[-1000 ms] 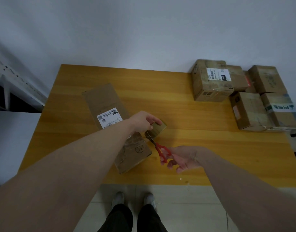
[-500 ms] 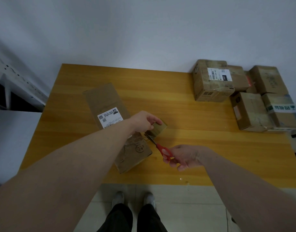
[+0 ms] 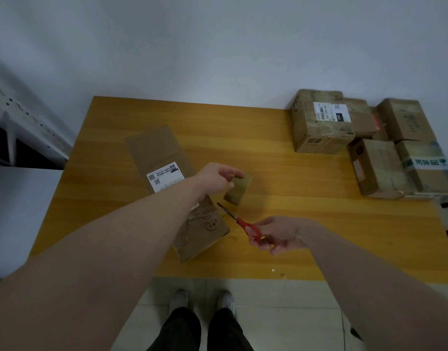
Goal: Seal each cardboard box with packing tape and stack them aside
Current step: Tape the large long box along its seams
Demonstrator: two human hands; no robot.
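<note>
A long flat cardboard box [image 3: 164, 171] with a white label lies at an angle on the wooden table [image 3: 268, 158]. My left hand [image 3: 218, 179] reaches over its near end and grips a brown roll of packing tape [image 3: 239, 190] held just right of the box. My right hand [image 3: 278, 235] holds red-handled scissors [image 3: 239, 222], blades closed and pointing up-left toward the gap between the roll and the box. A clear strip of tape there is too faint to make out.
A cluster of several cardboard boxes [image 3: 321, 122] sits at the table's far right corner against the wall. A metal shelf frame [image 3: 20, 133] stands left of the table. My shoes [image 3: 202, 301] are on the tiled floor below the near edge.
My left hand has lifted the tape roll up and right, away from the box end. The scissors have closed and drawn slightly back toward the right.
</note>
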